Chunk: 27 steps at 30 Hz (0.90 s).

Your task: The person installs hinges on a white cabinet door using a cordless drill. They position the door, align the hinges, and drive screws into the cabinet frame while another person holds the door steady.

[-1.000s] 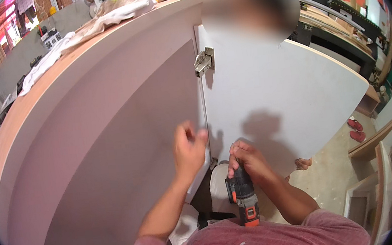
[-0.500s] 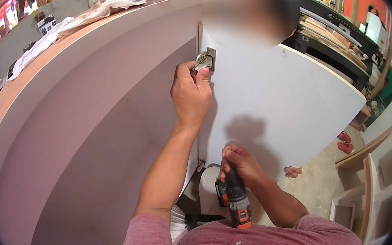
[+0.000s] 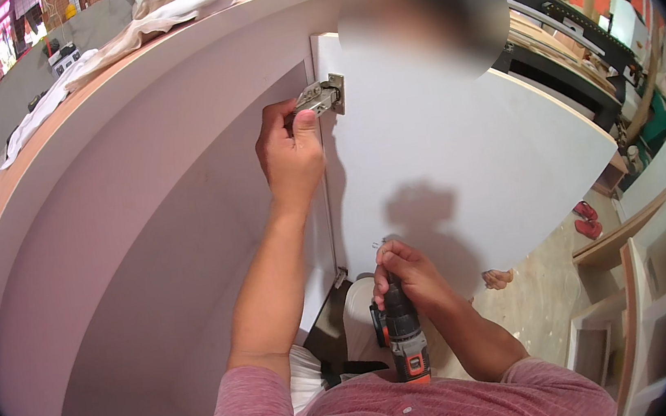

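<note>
My left hand (image 3: 290, 149) grips the metal cabinet hinge (image 3: 319, 99) by its arm, thumb against fingers. The hinge's plate sits at the upper left edge of a white cabinet door panel (image 3: 424, 140). In front of my body, my right hand (image 3: 407, 269) is closed around the chuck end of a black and orange cordless drill (image 3: 407, 339), which points upward. Small screws (image 3: 380, 244) stick out at its fingertips. A second hinge (image 3: 341, 275) shows low on the door's left edge, beside the cabinet (image 3: 171, 87).
Another person, blurred, is behind the door; their fingers (image 3: 498, 278) show at its lower edge. Cloths (image 3: 163, 18) lie on the cabinet top. Unfinished cabinet frames (image 3: 647, 295) stand at right, with red slippers (image 3: 587, 220) on the floor nearby.
My left hand has moved left with the hinge arm, which now reaches out further from its plate toward the cabinet. The door's upper edge has shifted left. My right hand stays nearly still.
</note>
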{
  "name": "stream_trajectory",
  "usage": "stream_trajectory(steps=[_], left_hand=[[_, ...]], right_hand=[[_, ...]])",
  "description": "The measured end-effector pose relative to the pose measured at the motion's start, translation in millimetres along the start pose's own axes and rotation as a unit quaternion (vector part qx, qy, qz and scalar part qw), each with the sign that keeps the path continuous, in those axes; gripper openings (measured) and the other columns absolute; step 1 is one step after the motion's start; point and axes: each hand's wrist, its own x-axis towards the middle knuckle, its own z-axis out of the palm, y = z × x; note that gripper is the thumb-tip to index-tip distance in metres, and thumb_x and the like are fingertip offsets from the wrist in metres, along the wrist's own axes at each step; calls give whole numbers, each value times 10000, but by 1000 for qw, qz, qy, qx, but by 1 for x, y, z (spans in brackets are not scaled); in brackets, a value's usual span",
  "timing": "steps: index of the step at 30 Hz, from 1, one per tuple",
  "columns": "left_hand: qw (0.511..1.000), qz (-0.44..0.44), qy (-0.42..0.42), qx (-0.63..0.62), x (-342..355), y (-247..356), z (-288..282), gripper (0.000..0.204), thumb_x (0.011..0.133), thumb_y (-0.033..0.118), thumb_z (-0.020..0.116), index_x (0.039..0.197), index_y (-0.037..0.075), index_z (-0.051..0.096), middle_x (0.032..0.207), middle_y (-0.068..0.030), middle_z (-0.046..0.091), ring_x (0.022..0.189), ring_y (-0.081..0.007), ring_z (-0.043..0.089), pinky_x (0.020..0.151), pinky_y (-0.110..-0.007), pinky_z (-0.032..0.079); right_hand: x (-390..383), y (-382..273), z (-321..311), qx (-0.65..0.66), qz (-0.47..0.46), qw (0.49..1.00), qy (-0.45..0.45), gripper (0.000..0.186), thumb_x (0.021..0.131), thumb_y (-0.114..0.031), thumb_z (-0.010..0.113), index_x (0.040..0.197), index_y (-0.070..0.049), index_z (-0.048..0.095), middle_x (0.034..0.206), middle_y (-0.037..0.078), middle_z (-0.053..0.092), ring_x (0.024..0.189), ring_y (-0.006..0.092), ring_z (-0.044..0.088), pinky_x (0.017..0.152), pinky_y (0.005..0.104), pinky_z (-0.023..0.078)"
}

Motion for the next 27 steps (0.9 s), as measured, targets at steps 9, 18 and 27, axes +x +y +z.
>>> stream_trajectory(steps=[9, 18, 27], left_hand=[[995, -47, -20, -91, 16, -37, -13, 275, 983, 228, 623, 1112, -13, 592, 957, -81, 673, 797, -152, 615, 766, -293, 508], [987, 9, -88, -131, 42, -64, -31, 297, 1001, 213, 588, 1161, -36, 606, 975, -88, 662, 808, -150, 617, 786, -302, 508], [981, -102, -65, -151, 67, -69, -23, 222, 1001, 196, 563, 977, -24, 594, 795, -48, 585, 616, -138, 569, 561, -260, 477]], right_hand=[[0, 0, -1, -12, -2, 1000, 9, 154, 1024, -211, 490, 955, -73, 501, 646, 51, 547, 562, 183, 593, 524, 324, 519], [2, 1, 8, -31, 9, 999, -3, 150, 1020, -206, 490, 962, -69, 501, 655, 54, 553, 572, 190, 597, 532, 329, 517], [-1, -1, 9, -26, 3, 1000, -11, 153, 1037, -216, 468, 964, -84, 493, 643, 57, 550, 577, 214, 612, 559, 356, 534]])
